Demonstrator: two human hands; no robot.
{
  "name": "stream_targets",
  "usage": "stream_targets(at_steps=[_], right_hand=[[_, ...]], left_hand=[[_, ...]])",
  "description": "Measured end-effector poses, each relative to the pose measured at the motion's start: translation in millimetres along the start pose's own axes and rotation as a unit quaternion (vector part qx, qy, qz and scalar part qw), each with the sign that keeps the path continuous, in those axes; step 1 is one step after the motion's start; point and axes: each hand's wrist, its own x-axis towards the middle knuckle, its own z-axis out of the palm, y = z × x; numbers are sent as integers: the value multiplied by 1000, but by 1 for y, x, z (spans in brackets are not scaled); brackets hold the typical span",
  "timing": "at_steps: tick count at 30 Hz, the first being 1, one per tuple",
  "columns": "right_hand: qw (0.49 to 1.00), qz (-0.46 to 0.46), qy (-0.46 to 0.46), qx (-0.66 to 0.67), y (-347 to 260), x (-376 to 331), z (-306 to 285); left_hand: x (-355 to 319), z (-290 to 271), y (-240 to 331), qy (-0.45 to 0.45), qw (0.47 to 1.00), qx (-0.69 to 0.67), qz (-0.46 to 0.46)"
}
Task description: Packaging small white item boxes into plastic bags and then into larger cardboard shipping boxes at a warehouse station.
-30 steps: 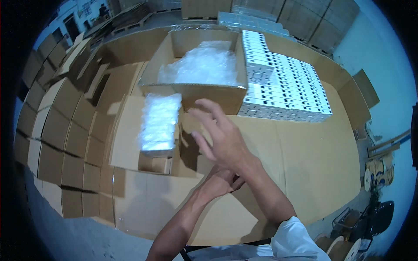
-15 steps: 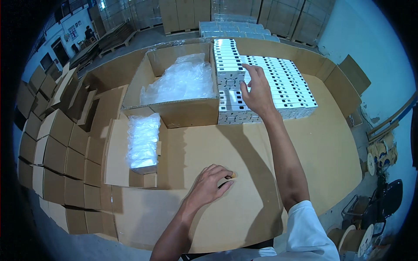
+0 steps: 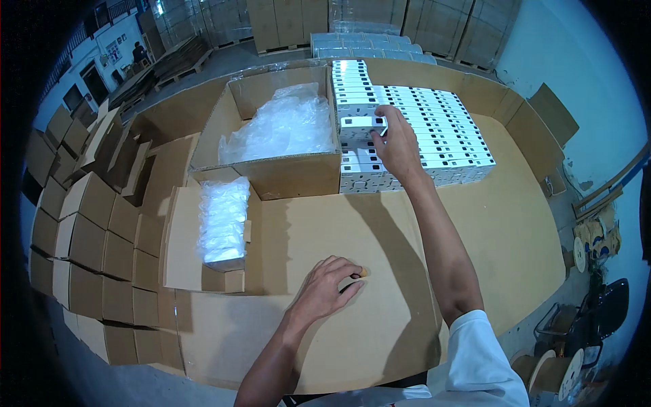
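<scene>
My right hand [image 3: 399,146] grips the right end of a flat white box with dark squares [image 3: 359,125] between thumb and fingers. That box sits in front of the upper stack of like white boxes [image 3: 354,88] and tilts toward me. Rows of more such white boxes [image 3: 441,129] lie to the right and below. Near the middle front, my left hand [image 3: 322,288] rests on the cardboard surface [image 3: 380,319], its fingers curled round a small object with a tan end [image 3: 363,273]. Most of that object is hidden.
An open carton [image 3: 271,178] of clear plastic bags [image 3: 285,125] stands left of the white boxes. Closer in, an open small carton [image 3: 183,237] holds a row of plastic-wrapped pieces [image 3: 224,220]. Brown cartons [image 3: 85,251] are stacked at left. A cardboard wall [image 3: 468,78] edges the far side.
My right hand has taken hold of a white box at the front of the upper stack and tipped it out toward me. My left hand has stayed in place.
</scene>
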Motion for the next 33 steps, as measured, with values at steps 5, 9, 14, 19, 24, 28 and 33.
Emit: stream_targets(at_steps=[5, 9, 14, 19, 24, 28, 33], right_hand=[[1000, -21, -8, -9, -6, -5, -7], [998, -48, 23, 27, -20, -15, -16], [995, -26, 41, 93, -37, -62, -40], [981, 75, -10, 178, -79, -138, -44], [983, 52, -56, 168, -114, -193, -40], [978, 53, -87, 184, -120, -218, -28], [952, 82, -84, 284, -104, -230, -17]], left_hand=[[-4, -2, 4, 8, 1000, -8, 7], [-7, -5, 4, 6, 1000, -25, -3], [-11, -2, 0, 23, 991, -108, -78], [-26, 2, -21, 121, 923, -326, -163], [-28, -10, -26, 145, 840, -491, -182], [-37, -10, -39, 137, 813, -537, -177], [-34, -9, -43, 154, 853, -462, -188]])
